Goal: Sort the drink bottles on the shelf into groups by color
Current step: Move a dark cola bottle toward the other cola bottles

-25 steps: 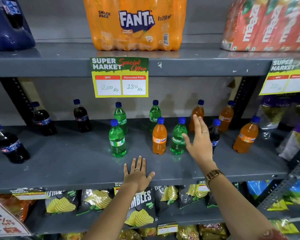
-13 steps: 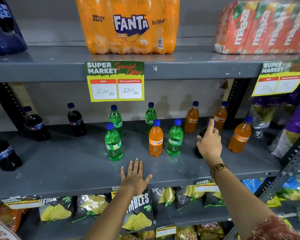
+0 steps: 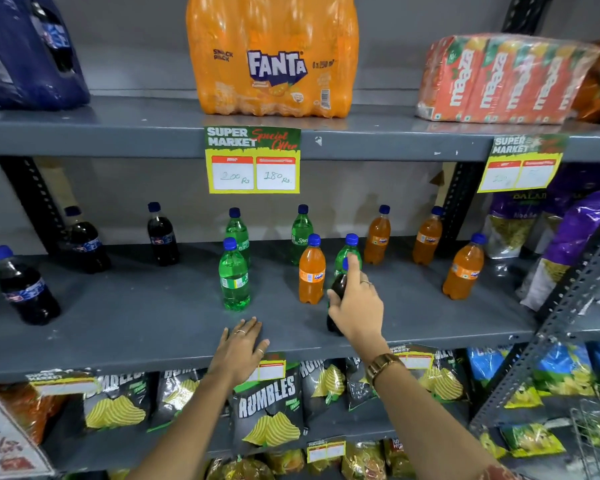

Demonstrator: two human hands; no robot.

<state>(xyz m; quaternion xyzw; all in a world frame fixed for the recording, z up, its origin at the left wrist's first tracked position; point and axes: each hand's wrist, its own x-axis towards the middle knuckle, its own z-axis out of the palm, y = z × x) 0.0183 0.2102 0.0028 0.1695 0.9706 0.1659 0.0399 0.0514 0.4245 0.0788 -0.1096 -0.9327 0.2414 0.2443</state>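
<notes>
My right hand [image 3: 357,306] is shut on a dark cola bottle [image 3: 336,292], holding it near the front of the grey middle shelf [image 3: 136,327], in front of a green bottle [image 3: 347,252]. An orange bottle [image 3: 311,271] stands just left of it. My left hand [image 3: 239,348] lies flat on the shelf's front edge, fingers apart. Three dark cola bottles [image 3: 25,289] stand on the left part. Green bottles [image 3: 234,277] stand in the middle, and orange bottles [image 3: 465,268] on the right.
A shelf above carries a Fanta pack [image 3: 271,57], a blue pack [image 3: 28,53] and Maaza cartons [image 3: 499,77]. Price tags [image 3: 253,160] hang from its edge. Chip bags [image 3: 267,407] fill the shelf below. Snack bags [image 3: 568,237] crowd the right end.
My right hand closed on the dark cola bottle at the right and carried it left and forward, in front of the green bottle. My left hand stayed on the shelf edge.
</notes>
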